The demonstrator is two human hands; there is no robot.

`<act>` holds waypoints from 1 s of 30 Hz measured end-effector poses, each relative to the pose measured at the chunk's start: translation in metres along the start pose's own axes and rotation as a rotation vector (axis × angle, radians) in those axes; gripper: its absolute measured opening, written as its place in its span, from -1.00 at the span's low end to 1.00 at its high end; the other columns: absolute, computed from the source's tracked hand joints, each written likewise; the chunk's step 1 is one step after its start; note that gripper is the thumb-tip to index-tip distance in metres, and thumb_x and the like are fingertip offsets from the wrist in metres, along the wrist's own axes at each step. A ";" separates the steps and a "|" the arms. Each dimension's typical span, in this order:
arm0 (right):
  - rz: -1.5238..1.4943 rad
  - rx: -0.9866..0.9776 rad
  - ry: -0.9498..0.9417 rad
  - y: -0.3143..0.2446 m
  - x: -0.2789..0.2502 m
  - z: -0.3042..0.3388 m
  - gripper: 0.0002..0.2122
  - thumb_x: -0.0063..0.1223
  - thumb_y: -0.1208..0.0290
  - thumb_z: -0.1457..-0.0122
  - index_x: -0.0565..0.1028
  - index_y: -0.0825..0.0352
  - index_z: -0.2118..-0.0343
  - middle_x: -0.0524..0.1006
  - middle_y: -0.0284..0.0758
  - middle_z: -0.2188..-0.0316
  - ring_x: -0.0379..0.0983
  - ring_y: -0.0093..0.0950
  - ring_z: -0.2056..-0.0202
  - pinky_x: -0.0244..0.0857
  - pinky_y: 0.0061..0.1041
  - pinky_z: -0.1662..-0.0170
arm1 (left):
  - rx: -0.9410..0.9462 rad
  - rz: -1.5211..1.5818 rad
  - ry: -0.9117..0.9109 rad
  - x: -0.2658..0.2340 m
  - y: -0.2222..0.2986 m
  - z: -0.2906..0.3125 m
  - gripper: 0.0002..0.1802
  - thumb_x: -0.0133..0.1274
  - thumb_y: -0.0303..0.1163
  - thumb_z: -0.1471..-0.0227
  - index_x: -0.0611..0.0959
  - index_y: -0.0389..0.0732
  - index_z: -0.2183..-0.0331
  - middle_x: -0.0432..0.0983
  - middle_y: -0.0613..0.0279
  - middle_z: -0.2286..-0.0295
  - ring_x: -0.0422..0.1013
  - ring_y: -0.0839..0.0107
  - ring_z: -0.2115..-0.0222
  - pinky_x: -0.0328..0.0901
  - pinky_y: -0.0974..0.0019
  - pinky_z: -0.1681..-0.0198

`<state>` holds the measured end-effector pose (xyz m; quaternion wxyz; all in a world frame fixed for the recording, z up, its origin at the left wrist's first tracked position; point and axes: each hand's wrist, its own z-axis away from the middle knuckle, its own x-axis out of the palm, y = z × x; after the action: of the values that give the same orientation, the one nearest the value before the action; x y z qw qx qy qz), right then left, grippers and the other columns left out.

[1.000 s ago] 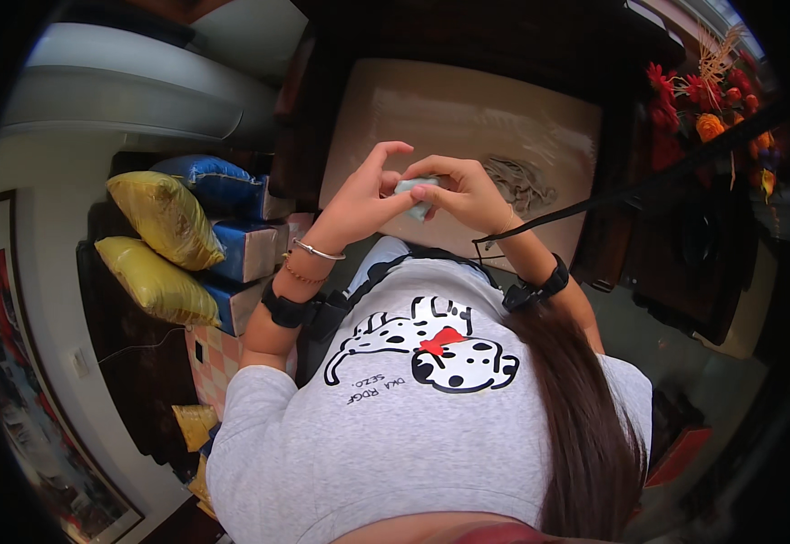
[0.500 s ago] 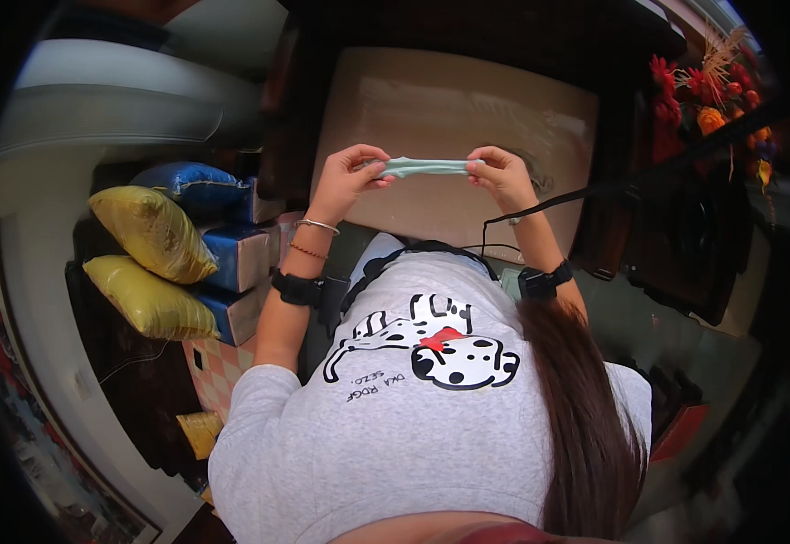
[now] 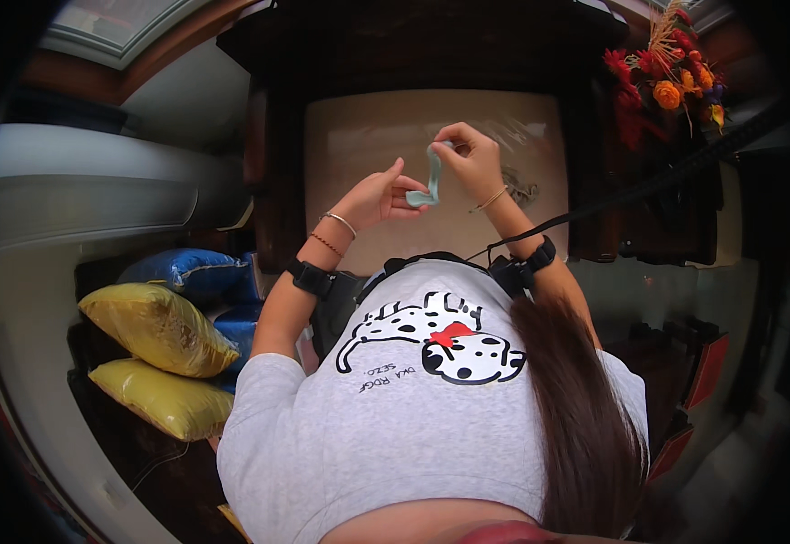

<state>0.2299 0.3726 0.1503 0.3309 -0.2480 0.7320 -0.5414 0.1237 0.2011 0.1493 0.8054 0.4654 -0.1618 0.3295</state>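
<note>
A soft, pale green strip of putty (image 3: 434, 172) hangs above the light tabletop in a bent shape. Its upper end is pinched between the thumb and fingers of my right hand (image 3: 473, 161). Below and to the left, my left hand (image 3: 382, 194) has its thumb raised and its fingers stretched out. The strip's lower, folded end touches those fingertips, and the left thumb does not close on it.
A light, shiny tabletop (image 3: 350, 136) framed in dark wood lies beneath my hands. Yellow cushions (image 3: 155, 331) and a blue cushion (image 3: 182, 272) are piled at left. Red and orange flowers (image 3: 667, 91) stand far right. A black cable (image 3: 585, 213) runs past my right forearm.
The strip was stretched level between both pinching hands. Now my left hand has opened and moved lower, while my right hand has risen leftward, and the strip hangs shorter and bent.
</note>
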 end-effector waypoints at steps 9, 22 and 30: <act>-0.146 0.070 -0.261 -0.026 -0.006 0.024 -0.83 0.14 0.51 0.08 0.49 0.37 0.38 0.52 -0.34 0.43 0.42 -0.63 0.44 0.32 -0.65 0.38 | 0.214 -0.154 0.057 0.012 0.016 -0.004 -0.75 -0.08 -0.38 -0.09 0.49 -0.35 0.22 0.45 0.16 0.28 0.43 0.40 0.26 0.37 0.37 0.16; -0.812 0.633 -0.514 0.019 -0.019 0.027 -0.82 0.08 0.50 -0.05 0.41 0.32 0.26 0.47 -0.36 0.34 0.41 -0.60 0.36 0.34 -0.66 0.29 | 0.230 -0.446 0.099 0.004 0.032 0.024 -0.77 -0.06 -0.52 0.06 0.55 -0.38 0.29 0.49 0.21 0.39 0.44 0.49 0.38 0.36 0.48 0.25; -0.744 0.707 -0.065 0.064 -0.133 0.024 -0.85 0.10 0.58 0.00 0.45 0.30 0.34 0.49 -0.41 0.49 0.44 -0.59 0.50 0.34 -0.64 0.44 | 0.283 -0.411 0.245 -0.074 0.035 0.065 -0.75 -0.02 -0.54 0.02 0.53 -0.38 0.22 0.49 0.15 0.34 0.46 0.42 0.33 0.41 0.36 0.19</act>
<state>0.3353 0.4727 0.1129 0.2022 -0.3811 0.3559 -0.8290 0.0486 0.1299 0.1629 0.7960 0.5529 0.0822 0.2322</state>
